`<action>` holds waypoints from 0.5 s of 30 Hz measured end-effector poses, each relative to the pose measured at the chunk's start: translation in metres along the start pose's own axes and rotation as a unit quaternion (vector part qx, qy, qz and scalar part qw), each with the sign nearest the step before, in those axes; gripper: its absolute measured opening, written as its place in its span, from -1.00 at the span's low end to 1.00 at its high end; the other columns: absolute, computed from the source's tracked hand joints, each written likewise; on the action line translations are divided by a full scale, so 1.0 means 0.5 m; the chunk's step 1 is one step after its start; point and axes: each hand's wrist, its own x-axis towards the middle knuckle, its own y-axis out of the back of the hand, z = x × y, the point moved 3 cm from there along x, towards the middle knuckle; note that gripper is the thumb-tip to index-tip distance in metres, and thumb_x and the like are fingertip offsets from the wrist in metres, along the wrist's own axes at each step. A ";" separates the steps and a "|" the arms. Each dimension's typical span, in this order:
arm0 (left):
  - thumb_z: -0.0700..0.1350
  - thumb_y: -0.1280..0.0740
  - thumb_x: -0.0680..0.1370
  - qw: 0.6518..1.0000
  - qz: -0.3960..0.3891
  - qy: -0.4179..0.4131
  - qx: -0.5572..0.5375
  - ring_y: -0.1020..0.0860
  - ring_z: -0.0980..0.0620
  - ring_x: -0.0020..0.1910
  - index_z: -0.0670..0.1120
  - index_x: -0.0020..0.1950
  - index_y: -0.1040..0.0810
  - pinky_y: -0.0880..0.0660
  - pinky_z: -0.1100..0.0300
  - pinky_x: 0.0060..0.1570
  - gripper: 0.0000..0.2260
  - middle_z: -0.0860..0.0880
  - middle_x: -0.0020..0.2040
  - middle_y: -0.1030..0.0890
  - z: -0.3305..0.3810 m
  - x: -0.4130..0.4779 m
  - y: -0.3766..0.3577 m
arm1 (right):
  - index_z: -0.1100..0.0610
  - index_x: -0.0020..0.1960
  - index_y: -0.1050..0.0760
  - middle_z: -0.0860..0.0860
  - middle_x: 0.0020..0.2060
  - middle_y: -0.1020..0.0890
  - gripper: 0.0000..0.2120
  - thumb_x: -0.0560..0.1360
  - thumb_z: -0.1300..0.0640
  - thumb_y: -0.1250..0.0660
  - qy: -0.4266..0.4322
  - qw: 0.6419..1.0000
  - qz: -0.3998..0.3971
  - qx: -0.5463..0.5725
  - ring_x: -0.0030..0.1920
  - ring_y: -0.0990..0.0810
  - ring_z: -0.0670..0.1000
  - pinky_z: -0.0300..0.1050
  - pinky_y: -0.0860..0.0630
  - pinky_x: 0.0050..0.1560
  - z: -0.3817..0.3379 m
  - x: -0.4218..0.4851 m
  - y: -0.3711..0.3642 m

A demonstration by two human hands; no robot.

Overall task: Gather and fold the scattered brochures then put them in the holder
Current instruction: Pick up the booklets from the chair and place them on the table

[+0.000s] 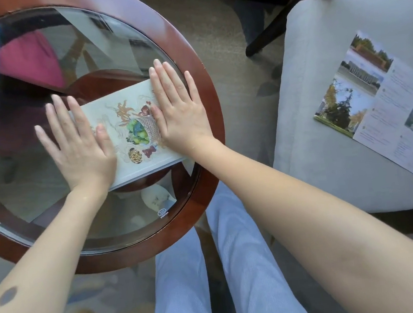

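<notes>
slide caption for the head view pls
Both hands, left and right, press a folded brochure flat on a round glass table.

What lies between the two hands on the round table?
In the head view, the left hand and right hand press flat on the folded brochure; its printed cover fills the stretch between them.

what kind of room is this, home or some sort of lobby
Probably a lounge or hotel-style sitting area, though a home living room is possible. A round glass-topped table with a dark red wooden rim stands on patterned carpet beside a pale grey upholstered armchair, with illustrated paper brochures scattered about.
</notes>
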 end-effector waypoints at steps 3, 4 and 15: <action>-0.03 0.06 0.59 1.000 -0.008 0.018 0.003 0.02 -0.14 0.53 -0.20 0.52 0.04 0.12 -0.17 0.47 -0.47 -0.21 0.54 -0.01 0.014 0.003 0.007 | 0.18 0.52 0.03 0.06 0.53 -0.05 -0.46 0.61 -0.01 0.08 0.001 1.000 -0.009 -0.002 0.53 0.02 0.01 0.07 0.13 0.51 0.002 0.000 0.011; -0.04 0.06 0.59 1.000 -0.011 0.025 0.000 0.02 -0.13 0.53 -0.21 0.52 0.02 0.12 -0.17 0.47 -0.48 -0.21 0.54 -0.02 0.024 0.005 0.011 | 0.18 0.52 0.02 0.06 0.53 -0.06 -0.47 0.61 0.00 0.07 0.002 1.000 -0.010 0.003 0.53 0.01 0.01 0.07 0.13 0.51 0.004 -0.001 0.017; -0.08 0.00 0.60 0.987 -0.052 -0.143 -0.057 -0.13 -0.09 0.51 -0.17 0.49 -0.17 0.06 -0.07 0.49 -0.54 -0.16 0.50 -0.22 0.292 0.011 0.061 | 0.21 0.48 -0.15 0.09 0.47 -0.26 -0.54 0.61 0.14 -0.07 -0.129 0.973 0.037 0.189 0.48 -0.19 0.01 -0.08 -0.03 0.48 0.187 -0.087 0.113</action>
